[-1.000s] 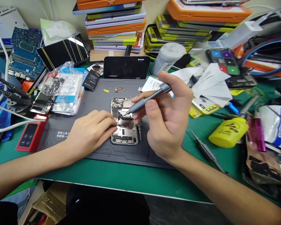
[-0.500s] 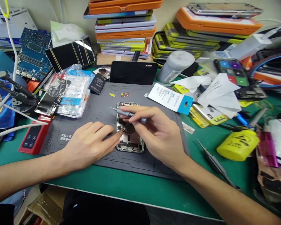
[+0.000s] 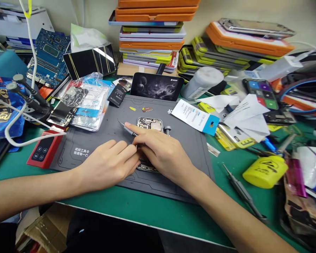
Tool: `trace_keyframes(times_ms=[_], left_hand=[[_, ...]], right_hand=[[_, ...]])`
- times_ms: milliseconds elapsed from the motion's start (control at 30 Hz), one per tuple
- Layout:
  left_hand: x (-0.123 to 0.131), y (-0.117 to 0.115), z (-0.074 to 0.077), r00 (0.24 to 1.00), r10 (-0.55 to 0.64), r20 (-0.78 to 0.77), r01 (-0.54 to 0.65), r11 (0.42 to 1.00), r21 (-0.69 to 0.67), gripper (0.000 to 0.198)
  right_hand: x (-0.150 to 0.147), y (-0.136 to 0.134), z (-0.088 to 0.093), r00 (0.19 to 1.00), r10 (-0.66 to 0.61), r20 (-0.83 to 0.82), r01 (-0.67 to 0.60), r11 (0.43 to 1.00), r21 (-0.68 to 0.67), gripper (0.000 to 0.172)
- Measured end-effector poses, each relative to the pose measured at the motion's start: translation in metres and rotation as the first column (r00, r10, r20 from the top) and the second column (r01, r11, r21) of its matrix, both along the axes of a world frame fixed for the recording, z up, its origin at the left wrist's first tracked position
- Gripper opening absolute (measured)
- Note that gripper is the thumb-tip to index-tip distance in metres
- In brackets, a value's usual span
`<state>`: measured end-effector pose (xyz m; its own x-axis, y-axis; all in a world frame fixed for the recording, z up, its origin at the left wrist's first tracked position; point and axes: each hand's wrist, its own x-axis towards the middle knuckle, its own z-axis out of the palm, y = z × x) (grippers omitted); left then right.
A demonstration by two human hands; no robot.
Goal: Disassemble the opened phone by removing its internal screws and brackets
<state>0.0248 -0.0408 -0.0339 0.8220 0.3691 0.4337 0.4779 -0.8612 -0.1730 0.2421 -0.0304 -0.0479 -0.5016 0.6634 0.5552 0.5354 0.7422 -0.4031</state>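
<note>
the left hand [image 3: 110, 161] and the right hand [image 3: 164, 151] are bare, and so are the slim forearms [image 3: 42, 186]. plain black clothing [image 3: 113, 233] covers the lap, marked by one small whitish fleck [image 3: 81, 231].

My single feed is the head-worn camera: I look forward and down over the left hand [image 3: 110, 160] and right hand [image 3: 164, 147], near above the grey repair mat [image 3: 185, 140], with the pale wall [image 3: 234, 10] along the top edge.

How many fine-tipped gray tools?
2 clear: held tool, in the right hand; second tool, on the green bench at right. Mostly hidden gray-capped item beside the open phone may be a third.
</note>
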Motion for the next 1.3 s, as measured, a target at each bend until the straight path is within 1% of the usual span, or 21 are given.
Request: trace_keyframes(times_ms=[167,300,367,433,467,500,533,567,633,667,700,733,767,800,833,867,933,1000,1133,1200,1300], left_hand=[[0.002,0.000,-0.002,1.000,-0.026,-0.005,0.026,1.000,0.016,0.013],[0.001,0.003,-0.001,1.000,-0.010,0.024,0.011,0.999,-0.045,0.016],[-0.001,0.003,0.000,1.000,0.004,0.026,-0.002,0.996,-0.084,0.017],[-0.002,0.004,0.002,1.000,0.013,0.010,-0.011,0.994,-0.106,0.018],[-0.002,0.004,0.003,1.000,0.014,0.001,-0.014,0.994,-0.112,0.018],[-0.003,0.004,0.004,1.000,0.016,-0.006,-0.016,0.993,-0.118,0.019],[-0.003,0.004,0.005,1.000,0.018,-0.011,-0.019,0.992,-0.123,0.020],[-0.003,0.004,0.006,1.000,0.021,-0.014,-0.023,0.991,-0.131,0.021],[-0.004,0.005,0.007,1.000,0.022,-0.011,-0.023,0.990,-0.142,0.023],[-0.004,0.005,0.007,1.000,0.020,-0.009,-0.021,0.989,-0.145,0.024],[-0.004,0.006,0.006,1.000,0.015,-0.007,-0.016,0.989,-0.147,0.025],[-0.005,0.006,0.006,1.000,0.011,-0.006,-0.012,0.989,-0.150,0.025],[-0.005,0.006,0.006,1.000,0.008,-0.005,-0.009,0.988,-0.153,0.025],[-0.006,0.006,0.006,1.000,0.007,-0.005,-0.008,0.988,-0.153,0.025],[-0.007,0.007,0.005,1.000,0.008,-0.005,-0.008,0.988,-0.154,0.026],[-0.008,0.007,0.005,1.000,0.008,-0.005,-0.009,0.988,-0.156,0.026],[-0.009,0.007,0.006,1.000,0.004,-0.002,-0.004,0.987,-0.164,0.026],[-0.009,0.007,0.007,1.000,-0.007,0.000,0.007,0.984,-0.176,0.026],[-0.008,0.008,0.009,1.000,-0.015,-0.014,0.013,0.984,-0.179,0.026],[-0.007,0.008,0.009,0.999,-0.016,-0.027,0.011,0.985,-0.172,0.024],[-0.007,0.008,0.009,0.999,-0.022,-0.039,0.015,0.987,-0.163,0.023]], right_hand=[[-0.002,0.003,0.000,0.997,0.022,0.071,-0.025,0.999,0.044,0.033],[-0.002,0.003,-0.001,0.998,0.006,0.065,-0.009,0.999,0.033,0.033],[-0.002,0.001,0.000,1.000,-0.007,0.003,0.007,1.000,0.015,0.033],[-0.003,-0.003,0.002,0.991,-0.041,-0.128,0.037,0.999,-0.036,0.032],[-0.003,-0.006,0.004,0.973,-0.072,-0.219,0.055,0.995,-0.083,0.031],[-0.003,-0.009,0.006,0.940,-0.116,-0.322,0.069,0.986,-0.155,0.030],[-0.003,-0.012,0.008,0.887,-0.169,-0.431,0.068,0.968,-0.241,0.028],[-0.003,-0.015,0.009,0.813,-0.228,-0.536,0.046,0.942,-0.332,0.028],[-0.001,-0.019,0.011,0.637,-0.352,-0.686,-0.051,0.869,-0.493,0.027],[0.000,-0.020,0.012,0.560,-0.405,-0.723,-0.112,0.827,-0.551,0.028],[0.001,-0.021,0.013,0.501,-0.450,-0.740,-0.172,0.786,-0.594,0.029],[0.002,-0.022,0.013,0.462,-0.484,-0.743,-0.227,0.745,-0.627,0.030],[0.003,-0.024,0.014,0.444,-0.510,-0.736,-0.274,0.705,-0.654,0.032],[0.003,-0.025,0.016,0.440,-0.526,-0.727,-0.310,0.671,-0.673,0.035],[0.002,-0.027,0.017,0.444,-0.533,-0.720,-0.332,0.649,-0.685,0.039],[0.001,-0.030,0.019,0.453,-0.534,-0.714,-0.338,0.638,-0.692,0.044],[-0.004,-0.036,0.021,0.477,-0.523,-0.706,-0.318,0.646,-0.694,0.053],[-0.009,-0.041,0.022,0.501,-0.504,-0.703,-0.287,0.670,-0.685,0.055],[-0.014,-0.045,0.018,0.538,-0.474,-0.697,-0.233,0.711,-0.664,0.054],[-0.014,-0.045,0.016,0.548,-0.478,-0.686,-0.215,0.712,-0.668,0.054],[-0.012,-0.043,0.015,0.551,-0.470,-0.689,-0.225,0.712,-0.665,0.051]])
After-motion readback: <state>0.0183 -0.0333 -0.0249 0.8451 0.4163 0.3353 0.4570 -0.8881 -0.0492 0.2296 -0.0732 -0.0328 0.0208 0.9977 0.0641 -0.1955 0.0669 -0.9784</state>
